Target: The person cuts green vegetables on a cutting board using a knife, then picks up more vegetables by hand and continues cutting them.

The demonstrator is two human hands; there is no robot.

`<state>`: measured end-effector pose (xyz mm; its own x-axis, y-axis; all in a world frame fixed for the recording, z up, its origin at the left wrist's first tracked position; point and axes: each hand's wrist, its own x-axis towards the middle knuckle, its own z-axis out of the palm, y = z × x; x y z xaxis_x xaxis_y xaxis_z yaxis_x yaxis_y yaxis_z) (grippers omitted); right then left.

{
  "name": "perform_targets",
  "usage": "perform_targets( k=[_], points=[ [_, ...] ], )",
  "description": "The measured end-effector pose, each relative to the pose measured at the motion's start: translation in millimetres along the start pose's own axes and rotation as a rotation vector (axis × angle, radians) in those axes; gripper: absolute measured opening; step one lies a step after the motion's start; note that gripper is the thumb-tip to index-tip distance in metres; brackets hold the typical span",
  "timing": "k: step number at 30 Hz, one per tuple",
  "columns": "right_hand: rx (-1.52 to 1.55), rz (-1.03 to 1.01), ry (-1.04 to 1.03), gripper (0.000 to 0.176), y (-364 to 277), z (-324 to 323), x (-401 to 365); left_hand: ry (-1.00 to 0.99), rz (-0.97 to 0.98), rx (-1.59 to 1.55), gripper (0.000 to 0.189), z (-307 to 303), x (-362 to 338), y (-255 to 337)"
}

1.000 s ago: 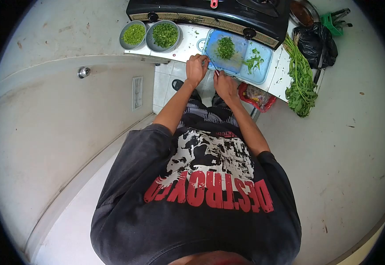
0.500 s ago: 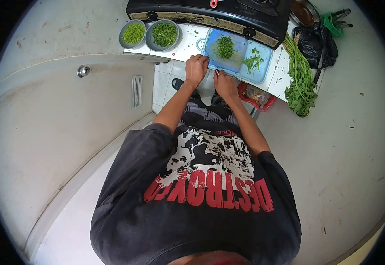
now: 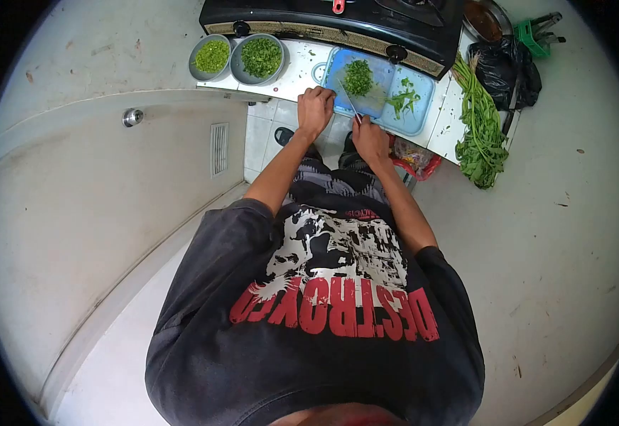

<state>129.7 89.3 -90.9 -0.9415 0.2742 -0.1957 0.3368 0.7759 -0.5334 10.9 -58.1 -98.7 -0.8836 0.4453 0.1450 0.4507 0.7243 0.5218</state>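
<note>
My right hand [image 3: 370, 137] is closed round the dark handle of a knife [image 3: 351, 106]. The thin blade points up and left over a blue cutting board [image 3: 377, 105], its tip close to a pile of finely chopped green leaves [image 3: 358, 77]. My left hand [image 3: 316, 108] is at the board's near left corner with its fingers curled; whatever they grip is hidden. Larger loose leaf pieces [image 3: 404, 99] lie on the light blue tray [image 3: 413, 127] at the board's right.
Two grey bowls hold chopped greens, light green stems [image 3: 212, 56] and darker leaves [image 3: 261, 57]. Behind the board stands a black gas stove [image 3: 309, 15]. A leafy bunch [image 3: 481, 131], a black plastic bag [image 3: 512, 71] and a green basket [image 3: 529, 39] are on the right. A red bag [image 3: 423, 165] sits below.
My right hand has moved slightly right and down, away from my left hand. More of the knife blade shows now, angled across the board. My left hand has hardly moved.
</note>
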Motion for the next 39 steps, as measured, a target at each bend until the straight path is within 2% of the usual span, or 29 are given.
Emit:
perform_targets(
  k=[2,5,14,20,23,29,39],
  points=[
    [-0.003,0.006,-0.027,0.036,-7.5,-5.8,4.1,0.034,0.053,0.027,0.009,-3.1,5.5,5.0],
    [0.010,-0.056,-0.040,0.037,-5.5,2.8,5.0,-0.056,-0.015,-0.007,0.013,1.9,5.3,-0.1],
    [0.006,-0.037,-0.042,0.037,-16.2,4.4,11.3,0.001,0.000,-0.041,0.010,7.5,0.3,-5.1],
    [-0.039,-0.043,-0.031,0.037,-9.7,11.5,4.3,0.073,-0.164,-0.130,0.008,11.8,5.8,-0.1],
    [-0.031,-0.054,-0.031,0.037,0.9,8.3,-7.8,0.023,-0.211,-0.201,0.008,12.8,6.3,-1.7],
    [-0.005,-0.030,-0.045,0.038,1.6,9.4,-5.2,0.064,-0.092,-0.056,0.009,6.4,2.5,3.8],
    [0.028,-0.021,-0.023,0.037,-18.2,21.0,19.4,-0.014,-0.013,0.041,0.011,2.8,-0.4,-1.2]
  ],
)
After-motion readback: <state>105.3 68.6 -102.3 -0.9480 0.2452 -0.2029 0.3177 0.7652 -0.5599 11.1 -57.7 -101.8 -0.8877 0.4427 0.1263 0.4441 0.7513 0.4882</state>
